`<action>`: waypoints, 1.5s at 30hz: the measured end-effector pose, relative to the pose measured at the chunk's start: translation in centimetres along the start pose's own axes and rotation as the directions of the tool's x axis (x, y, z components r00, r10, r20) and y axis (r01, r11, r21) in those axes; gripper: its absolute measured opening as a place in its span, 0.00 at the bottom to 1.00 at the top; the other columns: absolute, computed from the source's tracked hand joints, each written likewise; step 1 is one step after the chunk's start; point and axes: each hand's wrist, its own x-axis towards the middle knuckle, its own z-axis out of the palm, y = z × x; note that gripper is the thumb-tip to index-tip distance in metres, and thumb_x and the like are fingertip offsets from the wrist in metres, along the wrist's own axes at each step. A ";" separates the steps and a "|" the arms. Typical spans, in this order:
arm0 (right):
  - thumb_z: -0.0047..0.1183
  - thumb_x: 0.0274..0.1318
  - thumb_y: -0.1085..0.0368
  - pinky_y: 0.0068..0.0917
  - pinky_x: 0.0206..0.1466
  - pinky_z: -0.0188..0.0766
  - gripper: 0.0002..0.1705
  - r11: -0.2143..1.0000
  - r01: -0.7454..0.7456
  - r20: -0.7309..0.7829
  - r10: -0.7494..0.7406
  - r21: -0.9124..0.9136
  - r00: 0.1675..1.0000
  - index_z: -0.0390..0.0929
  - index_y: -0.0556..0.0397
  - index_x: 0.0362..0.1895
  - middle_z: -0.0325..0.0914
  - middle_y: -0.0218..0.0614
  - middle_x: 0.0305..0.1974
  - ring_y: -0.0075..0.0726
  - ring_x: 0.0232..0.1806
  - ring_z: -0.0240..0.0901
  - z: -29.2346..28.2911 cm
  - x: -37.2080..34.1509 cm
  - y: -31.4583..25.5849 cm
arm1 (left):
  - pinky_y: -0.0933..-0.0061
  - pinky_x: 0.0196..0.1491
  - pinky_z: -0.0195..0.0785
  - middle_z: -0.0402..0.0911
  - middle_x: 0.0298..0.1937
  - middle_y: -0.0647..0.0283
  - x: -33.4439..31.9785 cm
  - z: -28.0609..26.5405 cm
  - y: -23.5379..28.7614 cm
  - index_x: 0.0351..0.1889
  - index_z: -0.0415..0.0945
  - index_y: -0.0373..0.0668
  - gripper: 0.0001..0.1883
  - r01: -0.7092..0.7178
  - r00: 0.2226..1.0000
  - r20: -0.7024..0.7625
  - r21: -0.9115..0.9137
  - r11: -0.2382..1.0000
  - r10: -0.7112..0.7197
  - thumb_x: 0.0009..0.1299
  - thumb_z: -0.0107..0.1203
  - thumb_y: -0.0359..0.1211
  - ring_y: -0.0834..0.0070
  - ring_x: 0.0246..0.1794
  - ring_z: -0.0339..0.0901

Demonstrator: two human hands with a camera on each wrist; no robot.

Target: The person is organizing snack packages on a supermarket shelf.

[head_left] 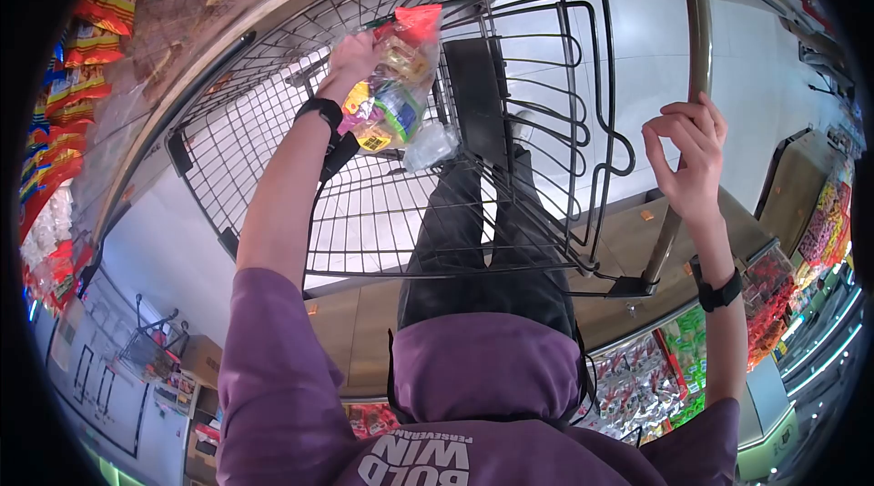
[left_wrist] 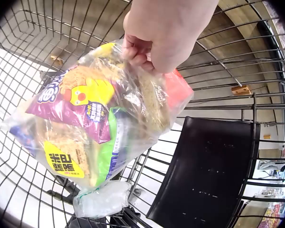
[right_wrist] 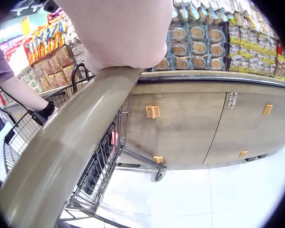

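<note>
Left hand (head_left: 353,55) pinches clear snack bag (left_wrist: 102,111) | bag: at those fingertips, inside shopping cart (head_left: 476,90) | right hand (head_left: 694,163): on cart handle (right_wrist: 76,137) (wrap: cannot tell) | advisable: gather more plastic

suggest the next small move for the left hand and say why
Probably lower the bag slightly so the cart takes its weight, before loosening the fingers. The left hand grips it near the top, within the cart's wire sides; whether its base touches the wires, I can't tell, so lowering first seems safer.
</note>
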 end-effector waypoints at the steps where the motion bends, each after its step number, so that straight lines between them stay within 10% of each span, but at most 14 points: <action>1: 0.64 0.46 0.71 0.43 0.69 0.57 0.05 1.000 -0.002 0.002 0.002 0.000 1.000 0.79 0.49 0.27 0.78 0.27 0.28 0.29 0.42 0.75 0.0 0.0 0.0 | 0.50 0.49 0.73 0.83 0.41 0.48 -0.2 0.3 -0.4 0.44 0.77 0.44 0.15 -0.026 0.999 -0.024 -0.003 1.000 0.026 0.70 0.54 0.45 0.50 0.45 0.81; 14: 0.62 0.53 0.70 0.38 0.62 0.65 0.03 1.000 -0.027 -0.024 0.028 0.015 0.999 0.80 0.53 0.32 0.80 0.30 0.30 0.29 0.41 0.77 -0.6 1.6 -1.5 | 0.46 0.43 0.71 0.81 0.33 0.42 -8.1 -0.8 -0.1 0.44 0.72 0.40 0.10 -0.303 0.948 0.035 -0.196 0.933 0.315 0.71 0.49 0.35 0.43 0.37 0.80; 17: 0.59 0.57 0.70 0.28 0.51 0.72 0.03 0.841 -0.300 0.008 0.332 0.450 0.943 0.81 0.57 0.34 0.82 0.33 0.33 0.28 0.38 0.78 -2.4 5.8 -8.0 | 0.45 0.40 0.70 0.80 0.31 0.42 -9.0 -0.5 -0.6 0.42 0.71 0.38 0.10 -0.326 0.939 0.026 -0.246 0.913 0.342 0.71 0.49 0.35 0.41 0.35 0.78; 19: 0.58 0.59 0.69 0.24 0.43 0.73 0.06 0.792 -0.173 0.039 0.186 0.585 0.982 0.80 0.58 0.39 0.82 0.38 0.34 0.28 0.36 0.78 -1.6 8.9 -10.4 | 0.45 0.39 0.70 0.79 0.30 0.41 -9.7 -1.1 -0.6 0.42 0.71 0.38 0.10 -0.353 0.922 0.064 -0.265 0.898 0.381 0.71 0.49 0.35 0.41 0.35 0.78; 21: 0.57 0.62 0.63 0.26 0.46 0.73 0.13 0.474 -0.398 0.323 0.236 0.785 0.917 0.79 0.61 0.43 0.83 0.43 0.37 0.36 0.38 0.81 1.6 11.7 -13.2 | 0.49 0.39 0.69 0.78 0.28 0.43 -10.7 -1.3 0.4 0.40 0.69 0.36 0.06 -0.361 0.927 0.023 -0.217 0.907 0.374 0.71 0.48 0.29 0.44 0.33 0.78; 23: 0.56 0.63 0.55 0.27 0.46 0.75 0.22 0.583 -0.576 0.557 0.239 0.573 0.795 0.74 0.61 0.52 0.79 0.40 0.47 0.31 0.45 0.78 9.5 13.8 -13.1 | 0.50 0.39 0.69 0.78 0.29 0.43 -11.6 -1.8 0.7 0.40 0.69 0.36 0.06 -0.386 0.918 0.008 -0.197 0.901 0.395 0.70 0.48 0.29 0.44 0.33 0.78; 25: 0.54 0.57 0.41 0.26 0.47 0.78 0.38 0.595 -0.695 0.614 0.387 0.405 0.688 0.71 0.65 0.57 0.79 0.51 0.51 0.52 0.50 0.80 18.6 14.7 -12.2 | 0.49 0.39 0.68 0.78 0.30 0.42 -12.7 -3.0 1.3 0.40 0.69 0.36 0.06 -0.377 0.918 0.052 -0.198 0.905 0.394 0.70 0.49 0.29 0.43 0.34 0.77; 30: 0.53 0.55 0.45 0.32 0.38 0.87 0.37 0.239 -0.934 0.755 0.551 0.265 0.355 0.72 0.66 0.55 0.76 0.54 0.54 0.44 0.47 0.83 26.7 13.4 -10.7 | 0.48 0.36 0.68 0.77 0.29 0.42 -15.4 -3.4 0.8 0.41 0.68 0.37 0.06 -0.386 0.906 0.094 -0.215 0.897 0.412 0.71 0.49 0.29 0.43 0.33 0.77; 38: 0.65 0.52 0.72 0.25 0.31 0.86 0.07 -0.018 -0.932 0.828 0.466 0.361 0.311 0.79 0.61 0.33 0.83 0.42 0.37 0.34 0.33 0.84 30.6 9.0 -10.1 | 0.49 0.37 0.69 0.78 0.28 0.45 -20.9 -4.4 0.1 0.41 0.68 0.38 0.04 -0.333 0.922 0.102 -0.281 0.900 0.373 0.72 0.48 0.29 0.44 0.32 0.77; 41: 0.64 0.54 0.68 0.23 0.29 0.84 0.08 0.382 -0.874 0.748 0.475 0.300 0.464 0.80 0.60 0.32 0.84 0.38 0.34 0.30 0.31 0.84 29.1 8.3 -10.4 | 0.50 0.38 0.69 0.78 0.28 0.45 -21.0 -5.0 -0.3 0.40 0.69 0.38 0.05 -0.276 0.933 0.164 -0.245 0.929 0.320 0.73 0.47 0.30 0.45 0.32 0.77; 45: 0.57 0.49 0.64 0.29 0.47 0.77 0.06 0.379 -0.831 0.746 0.386 0.408 0.542 0.81 0.53 0.28 0.84 0.36 0.28 0.40 0.38 0.84 24.6 7.6 -12.7 | 0.51 0.40 0.72 0.81 0.31 0.43 -19.1 -6.2 -2.1 0.39 0.74 0.37 0.10 -0.138 0.957 0.230 -0.177 0.974 0.177 0.68 0.50 0.35 0.45 0.36 0.80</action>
